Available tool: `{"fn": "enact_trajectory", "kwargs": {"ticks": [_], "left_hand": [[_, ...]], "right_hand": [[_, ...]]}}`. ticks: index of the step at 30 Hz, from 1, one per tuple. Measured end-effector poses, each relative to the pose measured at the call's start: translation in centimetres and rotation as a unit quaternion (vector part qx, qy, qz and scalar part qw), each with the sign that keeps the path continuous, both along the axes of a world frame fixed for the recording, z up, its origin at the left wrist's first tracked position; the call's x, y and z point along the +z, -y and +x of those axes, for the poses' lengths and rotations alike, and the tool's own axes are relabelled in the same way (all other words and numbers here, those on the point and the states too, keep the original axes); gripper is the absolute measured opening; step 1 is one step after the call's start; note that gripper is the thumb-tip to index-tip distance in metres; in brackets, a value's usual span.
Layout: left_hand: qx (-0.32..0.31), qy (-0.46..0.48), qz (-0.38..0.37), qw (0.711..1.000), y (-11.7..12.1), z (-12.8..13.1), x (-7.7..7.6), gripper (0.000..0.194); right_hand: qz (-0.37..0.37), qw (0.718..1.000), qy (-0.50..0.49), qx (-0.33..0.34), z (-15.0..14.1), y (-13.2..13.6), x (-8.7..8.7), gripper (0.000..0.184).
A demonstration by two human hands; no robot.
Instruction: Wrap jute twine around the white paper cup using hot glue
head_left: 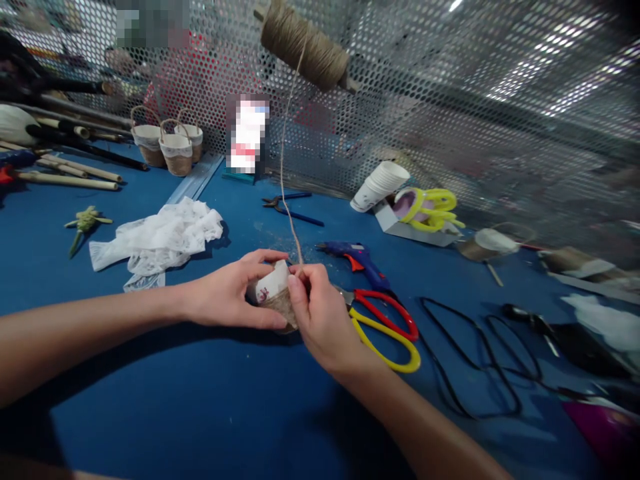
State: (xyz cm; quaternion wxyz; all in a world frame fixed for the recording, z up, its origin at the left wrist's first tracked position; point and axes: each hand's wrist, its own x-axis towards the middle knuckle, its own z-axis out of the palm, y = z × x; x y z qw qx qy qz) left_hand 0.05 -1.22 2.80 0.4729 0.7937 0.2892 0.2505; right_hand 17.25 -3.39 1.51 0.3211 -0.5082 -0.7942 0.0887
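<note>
A white paper cup (271, 285), partly wrapped in brown twine, lies tilted between my hands low over the blue table. My left hand (233, 290) is closed around the cup, thumb along its near side and fingers over the far side. My right hand (320, 313) pinches the jute twine (285, 180) at the cup's right edge. From there the strand runs up to a large twine spool (304, 47) on a rod against the mesh. Scissors with red and yellow handles (385, 330) lie beside my right wrist, and a blue glue gun (356, 259) lies just beyond.
White lace (165, 237) is heaped left of my hands. Small twine baskets (177, 155) stand at the back left, near a lit phone (247, 133). Pliers (295, 208), stacked paper cups (380, 185) and a black cable (480, 347) lie about; a perforated metal screen (450, 120) rises behind.
</note>
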Motion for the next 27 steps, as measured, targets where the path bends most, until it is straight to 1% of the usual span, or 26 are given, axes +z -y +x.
{"fn": "enact_trajectory", "kwargs": {"ticks": [3, 5, 8, 10, 12, 14, 16, 18, 19, 20, 21, 23, 25, 27], "left_hand": [[0.021, 0.018, -0.014, 1.0, 0.2, 0.3, 0.3, 0.016], [0.034, 0.029, -0.02, 0.999, 0.2, 0.4, 0.4, 0.012], [0.053, 0.027, -0.025, 0.998, 0.3, 0.5, 0.4, 0.011], [0.06, 0.025, -0.028, 0.997, 0.4, 0.5, 0.5, 0.012], [0.063, 0.023, -0.033, 0.997, 0.3, 0.5, 0.4, 0.012], [0.07, 0.021, -0.037, 0.997, 0.3, 0.4, 0.2, 0.01], [0.075, 0.022, -0.034, 0.996, 0.2, 0.3, 0.0, 0.009], [0.074, 0.022, -0.023, 0.997, 0.1, 0.1, -0.2, 0.01], [0.074, 0.02, -0.017, 0.997, 0.1, 0.0, -0.3, 0.012], [0.075, 0.017, -0.011, 0.997, 0.0, 0.0, -0.5, 0.013], [0.078, 0.014, -0.004, 0.997, 0.0, -0.1, -0.5, 0.014], [0.083, 0.009, 0.002, 0.997, -0.1, -0.2, -0.8, 0.015], [0.087, 0.005, -0.003, 0.996, -0.2, -0.2, -1.0, 0.015], [0.089, 0.004, -0.014, 0.996, -0.4, -0.2, -1.2, 0.015]], "right_hand": [[0.089, 0.995, 0.05, 0.019, 0.0, 0.1, -0.1, 0.009], [0.13, 0.989, 0.07, 0.03, -0.1, 0.1, -0.2, 0.008], [0.156, 0.984, 0.084, 0.033, -0.2, 0.2, -0.4, 0.008], [0.149, 0.985, 0.08, 0.034, -0.3, 0.2, -0.4, 0.009], [0.117, 0.991, 0.057, 0.033, -0.3, 0.1, 0.0, 0.01], [0.074, 0.997, 0.02, 0.017, 0.2, -0.2, 0.8, 0.013], [0.05, 0.998, -0.005, -0.028, 1.3, -1.0, 1.8, 0.018], [0.043, 0.993, 0.018, -0.11, 2.9, -2.3, 3.0, 0.02], [0.024, 0.985, 0.052, -0.164, 4.0, -3.0, 3.5, 0.022], [-0.022, 0.97, 0.101, -0.219, 5.0, -3.7, 3.8, 0.026], [-0.085, 0.948, 0.156, -0.262, 6.1, -4.4, 4.0, 0.031], [-0.151, 0.93, 0.186, -0.278, 8.1, -5.7, 3.9, 0.032], [-0.217, 0.917, 0.197, -0.272, 9.5, -6.7, 3.2, 0.025], [-0.26, 0.907, 0.194, -0.269, 10.2, -7.3, 2.3, 0.024]]}}
